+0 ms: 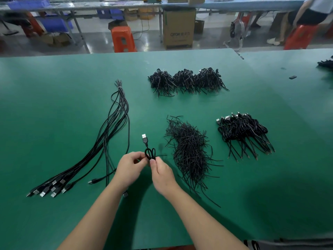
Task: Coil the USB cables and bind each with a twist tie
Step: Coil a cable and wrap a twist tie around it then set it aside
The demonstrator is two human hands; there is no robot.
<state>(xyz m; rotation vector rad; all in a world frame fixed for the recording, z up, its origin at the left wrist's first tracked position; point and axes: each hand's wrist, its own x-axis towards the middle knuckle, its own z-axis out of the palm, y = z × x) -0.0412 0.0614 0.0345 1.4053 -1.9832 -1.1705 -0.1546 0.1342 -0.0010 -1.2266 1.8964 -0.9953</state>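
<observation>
Above the green table (pixel 54 105), both hands hold a coiled black USB cable (pixel 150 153); its loops and silver plug (pixel 144 137) stick up past my fingers. My left hand (pixel 130 168) grips the coil's lower part. My right hand (pixel 162 173) pinches the coil where a thin black twist tie (pixel 161 155) juts out to the right. A bundle of long uncoiled USB cables (pixel 110 134) lies on the left, plugs toward me. A heap of loose black twist ties (pixel 190 150) lies just right of my hands. Bound coils are stacked at the right (pixel 243 132).
Three heaps of bound coils (pixel 187 81) lie in a row at the back of the table. A small dark object (pixel 292 77) and more cables (pixel 326 64) sit far right. Beyond the table are orange stools, a cardboard box (pixel 179 27) and a seated person (pixel 306 17).
</observation>
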